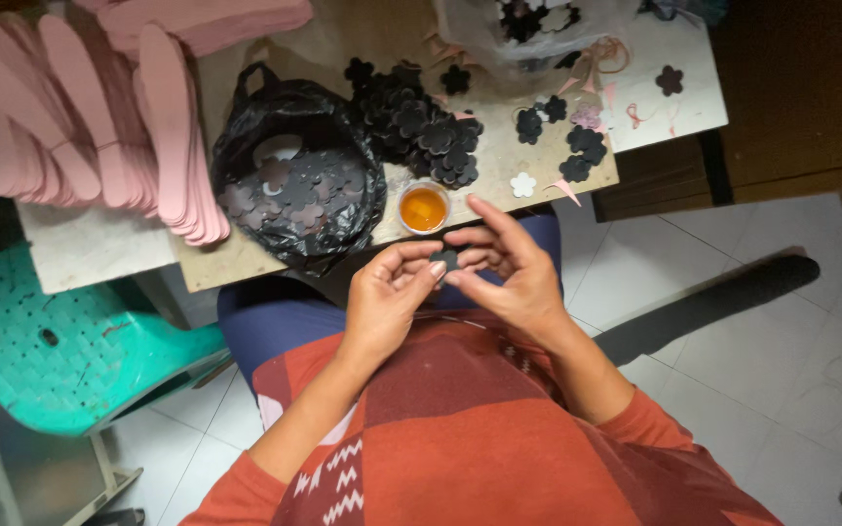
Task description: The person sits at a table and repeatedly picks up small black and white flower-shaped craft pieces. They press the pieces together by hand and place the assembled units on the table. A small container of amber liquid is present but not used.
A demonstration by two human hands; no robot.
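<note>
Both hands meet over my lap, just below the table edge. My left hand and my right hand pinch a small black flower-shaped foam piece between their fingertips. A small round cup of orange glue stands on the table right above the hands. Beyond it lies a heap of black foam flowers. An open black plastic bag holding more flower pieces sits to the left of the cup.
Stacks of pink foam sole shapes cover the table's left side. A clear bag of flowers lies at the far edge, with a white flower and pink scraps nearby. A teal plastic chair stands at left on the tiled floor.
</note>
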